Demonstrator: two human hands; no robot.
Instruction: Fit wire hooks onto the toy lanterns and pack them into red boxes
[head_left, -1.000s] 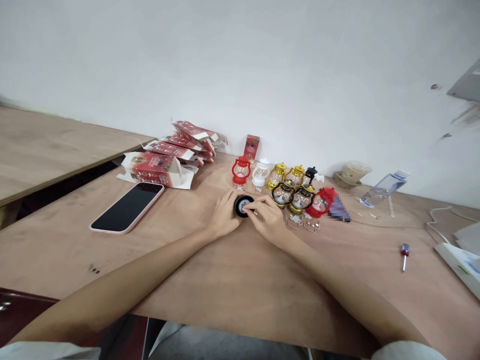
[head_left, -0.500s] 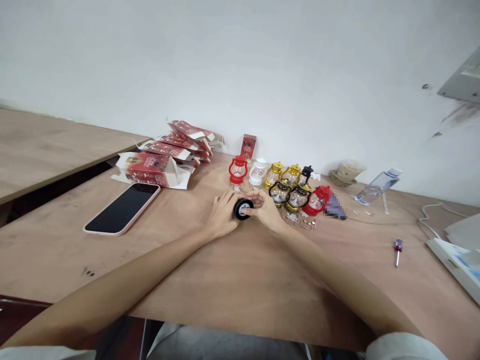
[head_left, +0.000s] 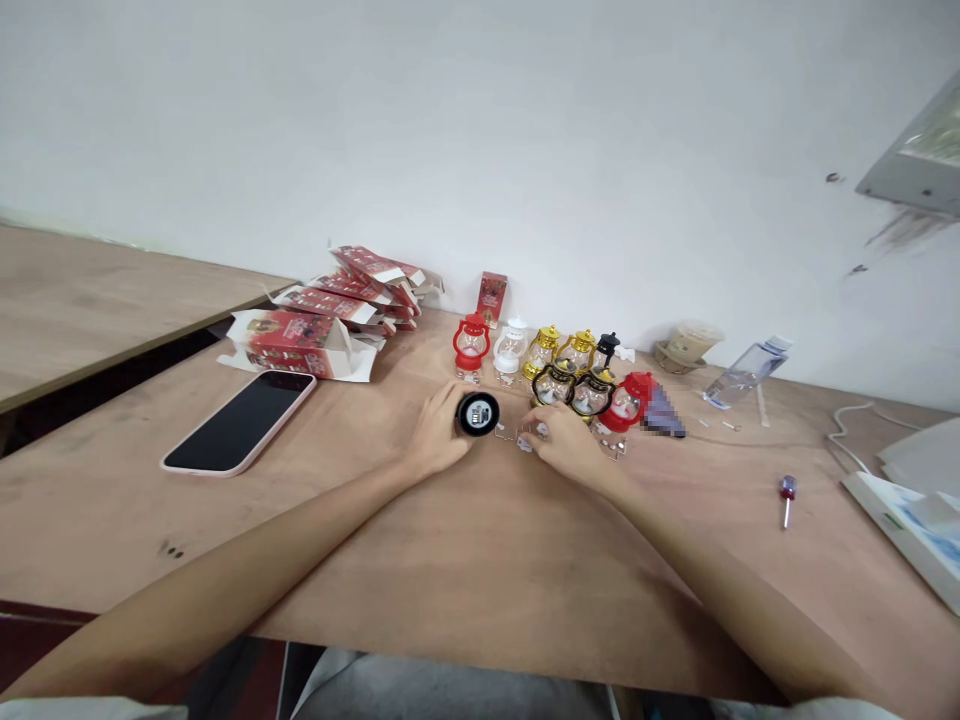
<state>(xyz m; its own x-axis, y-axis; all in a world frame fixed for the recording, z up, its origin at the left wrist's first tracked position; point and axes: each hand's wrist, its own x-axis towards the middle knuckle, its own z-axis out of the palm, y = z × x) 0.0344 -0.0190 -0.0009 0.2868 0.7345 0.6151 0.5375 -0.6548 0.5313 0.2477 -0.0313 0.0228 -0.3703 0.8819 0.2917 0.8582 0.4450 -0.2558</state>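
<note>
In the middle of the frame, the left hand (head_left: 433, 443) holds a round lantern base (head_left: 478, 413) on the table (head_left: 465, 560). Right of it rests the right hand (head_left: 564, 444), before the row of toy lanterns (head_left: 559, 365). The phone (head_left: 238, 420) lies at left, the boxes (head_left: 330, 310) behind it.

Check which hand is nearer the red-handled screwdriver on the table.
Right. The right hand lies by the lantern cluster, on the screwdriver's side with bare table between. The left hand is farther off, holding the black round lantern base.
</note>
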